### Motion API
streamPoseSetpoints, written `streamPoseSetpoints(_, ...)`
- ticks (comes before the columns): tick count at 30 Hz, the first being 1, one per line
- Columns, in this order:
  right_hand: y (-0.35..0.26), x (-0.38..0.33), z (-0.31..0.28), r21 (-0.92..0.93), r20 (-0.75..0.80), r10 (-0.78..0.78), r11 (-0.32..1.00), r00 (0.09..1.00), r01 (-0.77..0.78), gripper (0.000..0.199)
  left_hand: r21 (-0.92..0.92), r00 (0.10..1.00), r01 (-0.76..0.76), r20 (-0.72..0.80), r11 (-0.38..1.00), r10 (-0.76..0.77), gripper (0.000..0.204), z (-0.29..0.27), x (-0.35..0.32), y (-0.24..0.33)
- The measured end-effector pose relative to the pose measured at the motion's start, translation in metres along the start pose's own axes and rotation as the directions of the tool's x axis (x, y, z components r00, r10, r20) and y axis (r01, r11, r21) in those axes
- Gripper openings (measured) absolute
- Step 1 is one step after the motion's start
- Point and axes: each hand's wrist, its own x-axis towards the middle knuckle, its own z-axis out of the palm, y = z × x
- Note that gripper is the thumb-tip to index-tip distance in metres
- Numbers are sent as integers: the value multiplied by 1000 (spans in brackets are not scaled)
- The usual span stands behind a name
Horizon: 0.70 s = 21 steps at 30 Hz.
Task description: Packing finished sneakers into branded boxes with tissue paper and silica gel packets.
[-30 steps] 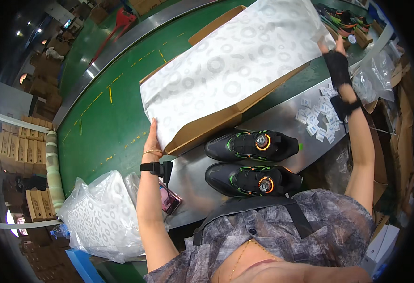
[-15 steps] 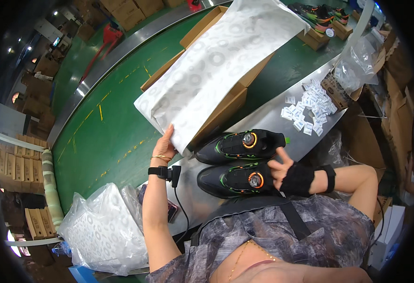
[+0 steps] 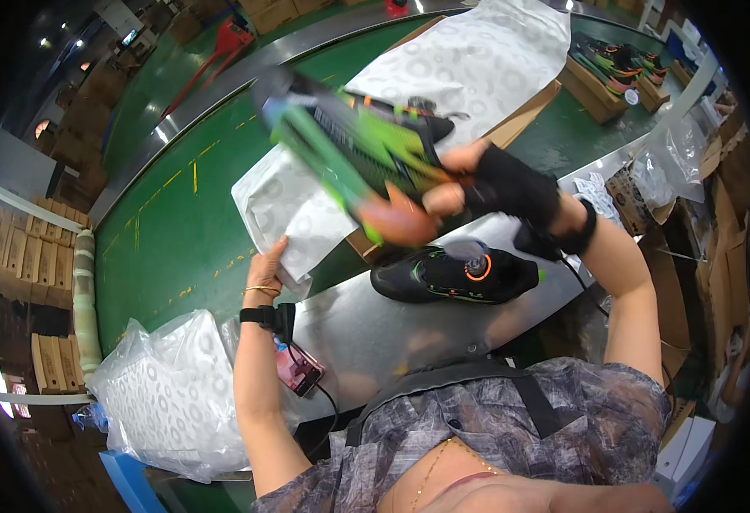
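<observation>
My right hand, in a black fingerless glove, grips a black and green sports shoe by its heel end. The shoe is tilted on its side above white ring-patterned tissue paper, its outline smeared by motion. My left hand pinches the near left corner of that paper, thumb on top. Beneath the paper lies an open cardboard shoebox, mostly covered. The matching shoe, with an orange-ringed dial, rests upright on the metal ledge in front of me.
A green conveyor belt runs behind the ledge. Plastic-wrapped patterned paper lies at left, beside a phone. Small white packets and a carton with clear plastic are at right. More shoes sit on boxes far right.
My right hand has lifted one shoe off the ledge and carried it up and left over the paper. The left hand has shifted slightly left and down, still on the paper's corner.
</observation>
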Motion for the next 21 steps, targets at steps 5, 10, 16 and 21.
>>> streamPoseSetpoints(5, 91, 76, -4, -398, -169, -14, 916, 985, -55, 26, 74, 995, 77, 61, 994, -82, 41, -22, -14, 39)
streamPoseSetpoints(10, 130, 96, 31, -241, -184, 178, 945, 967, -220, 31, 154, 988, -62, 146, 986, 39, 36, 0, -30, 88)
streamPoseSetpoints(16, 121, 111, 59, -142, 62, 219, 968, 974, -209, 32, 47, 816, -405, 470, 913, 337, 65, 101, -40, 129)
streamPoseSetpoints(21, 98, 92, 49, -677, -8, 55, 735, 998, -46, 28, 248, 890, -402, 331, 881, 313, 63, 158, 10, 91)
